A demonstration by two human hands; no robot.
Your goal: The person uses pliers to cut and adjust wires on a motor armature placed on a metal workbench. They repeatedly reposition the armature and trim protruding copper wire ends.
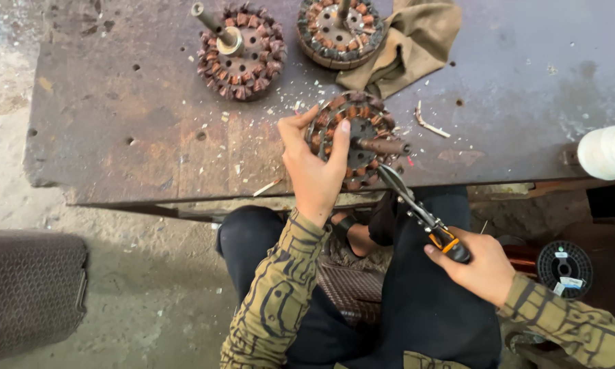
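A round motor stator (359, 131) with copper windings and a central shaft stands tilted on the front edge of a rusty metal table (129, 130). My left hand (313, 168) grips its left rim, fingers spread over the windings. My right hand (478, 266) holds the black-and-orange handles of pliers (417, 208), whose jaws reach up to the stator's lower right rim, just under the shaft.
Two more wound stators (242, 51) (340, 29) lie at the back of the table, one beside a tan cloth (417, 37). Scraps litter the tabletop. A white spool (608, 150) is at the right, a black wire reel (564, 268) lower right, a dark cushion (27, 290) lower left.
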